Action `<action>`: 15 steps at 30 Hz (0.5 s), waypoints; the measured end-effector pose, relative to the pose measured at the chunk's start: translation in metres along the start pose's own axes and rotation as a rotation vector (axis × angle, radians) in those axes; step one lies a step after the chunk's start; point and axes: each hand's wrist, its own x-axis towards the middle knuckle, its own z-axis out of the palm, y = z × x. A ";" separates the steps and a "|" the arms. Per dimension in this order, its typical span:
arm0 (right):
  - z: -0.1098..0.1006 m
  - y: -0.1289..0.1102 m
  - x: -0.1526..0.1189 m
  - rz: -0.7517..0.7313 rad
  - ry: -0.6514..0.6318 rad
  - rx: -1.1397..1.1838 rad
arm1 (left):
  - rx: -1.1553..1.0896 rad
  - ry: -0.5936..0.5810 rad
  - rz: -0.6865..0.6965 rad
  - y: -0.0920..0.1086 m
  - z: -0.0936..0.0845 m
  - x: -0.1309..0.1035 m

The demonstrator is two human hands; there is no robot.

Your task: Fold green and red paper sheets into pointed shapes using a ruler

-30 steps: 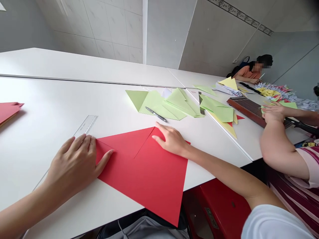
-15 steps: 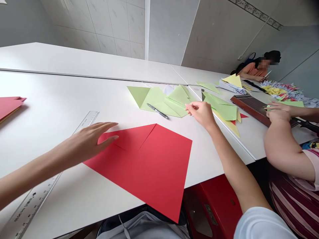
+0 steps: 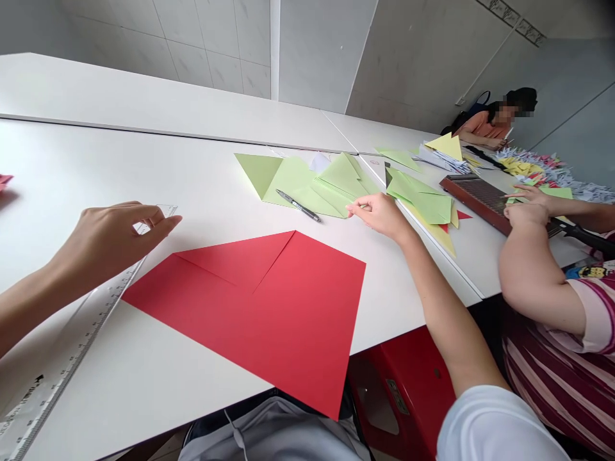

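Note:
A large red paper sheet (image 3: 278, 314) lies on the white table, its near corner overhanging the front edge, with slanting crease or flap lines near its top. Left of it, my left hand (image 3: 127, 234) is over the upper part of a clear ruler (image 3: 79, 342), thumb and fingertips drawn together; whether they hold the ruler is hidden. My right hand (image 3: 377, 214) is beyond the sheet, by the green papers (image 3: 341, 179), with its fingers curled in a pinch; anything between them is too small to tell. A pen (image 3: 298, 205) lies on the green papers.
At the right, a person's arm (image 3: 533, 250) reaches to a dark red board (image 3: 475, 198) with a black-handled tool. More green and yellow papers (image 3: 425, 198) lie behind my right hand. Another person (image 3: 485, 125) sits at the far right. Below the table is a red stool (image 3: 413, 371).
My left hand has moved left off the red sheet to the ruler, its fingers drawing together. The sheet's left corner now shows. My right hand is little changed; the view has shifted slightly.

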 end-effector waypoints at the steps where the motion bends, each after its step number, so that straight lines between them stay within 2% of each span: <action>1: 0.001 0.000 0.000 -0.001 -0.001 -0.008 | 0.005 0.001 0.005 0.000 0.001 0.000; 5: 0.003 0.000 0.000 0.000 -0.012 -0.020 | 0.014 -0.003 0.014 0.001 0.000 -0.001; 15: 0.008 0.007 -0.003 -0.018 -0.064 -0.029 | -0.002 -0.097 -0.013 0.003 -0.002 -0.007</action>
